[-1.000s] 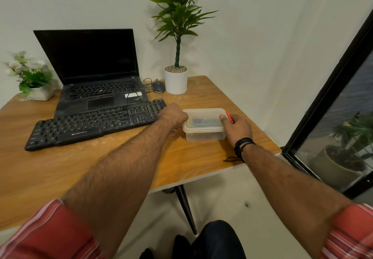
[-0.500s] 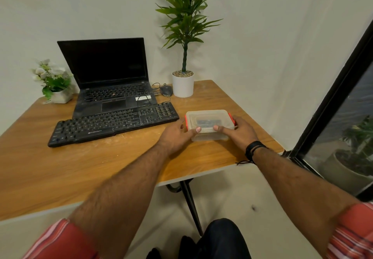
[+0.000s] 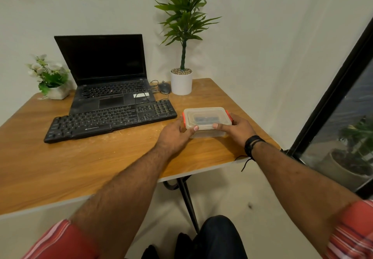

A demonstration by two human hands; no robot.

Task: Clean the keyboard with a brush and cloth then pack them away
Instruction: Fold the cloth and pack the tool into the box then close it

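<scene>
A small home-office corner. A wooden desk [image 3: 60, 168] against a plain wall holds a laptop [image 3: 107, 73], a keyboard [image 3: 109, 120] and potted plants [image 3: 181, 36]. A glass door [image 3: 343, 117] stands right.

We see the scene in soft, even indoor light, moderately bright, with no harsh glare; its source is not in view. The wall [image 3: 262, 36] shades a little darker toward the upper left. Faint shadows sit under the keyboard [image 3: 109, 120] and both forearms. The wide lens bends the window frame [image 3: 331, 97] and table [image 3: 50, 168] edges. The sleeves at the bottom corners are smeared and soft, while the middle stays fairly sharp
</scene>
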